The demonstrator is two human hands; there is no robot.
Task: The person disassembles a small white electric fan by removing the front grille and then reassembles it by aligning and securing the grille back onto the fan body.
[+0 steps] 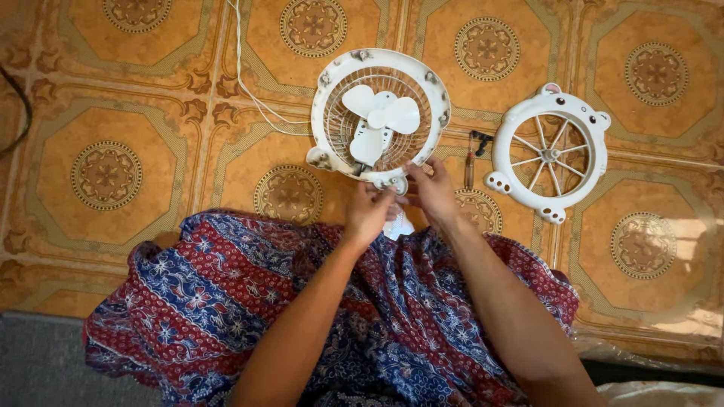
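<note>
A small white fan (381, 113) lies face up on the patterned floor, its three blades and rear wire grille exposed, front cover off. My left hand (367, 215) and my right hand (433, 190) meet at the fan's near rim, fingers pinching the lower edge and its base. A bit of white, cloth or paper, I cannot tell which, (398, 224) shows between the hands. The fan's white front cover (549, 151), with spokes and small ear-shaped tabs, lies apart to the right.
A screwdriver with a dark handle (470, 167) lies between fan and cover, beside a small black part (480, 139). A white cord (249, 90) runs up from the fan. My lap is covered by red and blue patterned cloth (249, 301). Floor is orange ornamental vinyl.
</note>
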